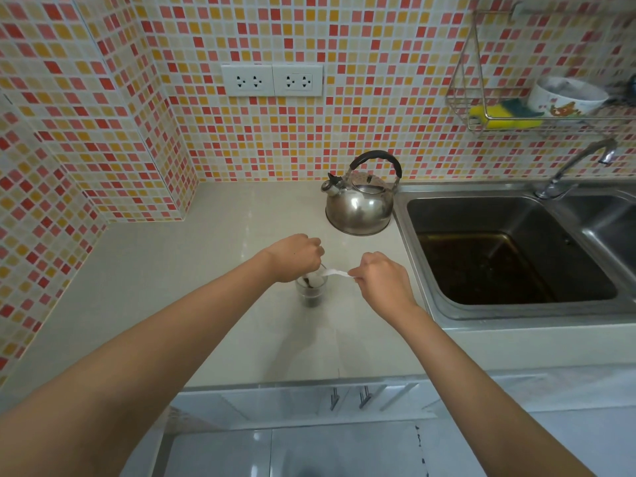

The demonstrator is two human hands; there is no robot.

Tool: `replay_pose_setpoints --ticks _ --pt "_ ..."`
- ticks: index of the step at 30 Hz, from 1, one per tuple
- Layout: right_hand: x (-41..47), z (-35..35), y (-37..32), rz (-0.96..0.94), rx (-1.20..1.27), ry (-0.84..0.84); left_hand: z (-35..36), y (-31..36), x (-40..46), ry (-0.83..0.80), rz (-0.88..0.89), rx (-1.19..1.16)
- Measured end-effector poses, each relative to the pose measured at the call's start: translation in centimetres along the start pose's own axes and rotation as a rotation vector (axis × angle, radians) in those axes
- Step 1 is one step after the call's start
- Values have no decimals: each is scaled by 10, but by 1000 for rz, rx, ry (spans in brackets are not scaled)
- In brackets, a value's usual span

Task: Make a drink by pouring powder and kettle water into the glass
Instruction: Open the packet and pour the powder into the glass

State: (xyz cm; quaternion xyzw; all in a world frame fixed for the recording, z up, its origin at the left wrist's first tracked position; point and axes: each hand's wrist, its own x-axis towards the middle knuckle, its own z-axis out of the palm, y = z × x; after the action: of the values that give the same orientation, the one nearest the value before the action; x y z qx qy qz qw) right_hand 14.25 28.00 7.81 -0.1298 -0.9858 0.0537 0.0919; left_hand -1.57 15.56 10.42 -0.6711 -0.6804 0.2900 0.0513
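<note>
White paper sachet (332,272) stretches between your left hand (296,258) and right hand (382,280), both pinching it over the glass (310,293) on the counter (172,270). You seem mid-pour; dark powder lies inside. Next comes the kettle (361,201), standing behind.

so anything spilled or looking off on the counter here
No spill shows on the counter. The one odd thing is the sink, whose basin holds murky brown water. The kettle stands upright, and both hands, left hand and right hand, hold a white packet over the glass.
</note>
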Motion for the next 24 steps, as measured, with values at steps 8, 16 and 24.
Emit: replay_pose_setpoints --ticks 8,16,24 --pt "0 0 1 -8 -10 2 -3 0 4 3 70 28" --pt "-3 -1 2 -12 -24 3 -6 1 8 5 99 25" --pt "-4 -1 3 -26 -30 -8 -6 0 6 -6 65 9"
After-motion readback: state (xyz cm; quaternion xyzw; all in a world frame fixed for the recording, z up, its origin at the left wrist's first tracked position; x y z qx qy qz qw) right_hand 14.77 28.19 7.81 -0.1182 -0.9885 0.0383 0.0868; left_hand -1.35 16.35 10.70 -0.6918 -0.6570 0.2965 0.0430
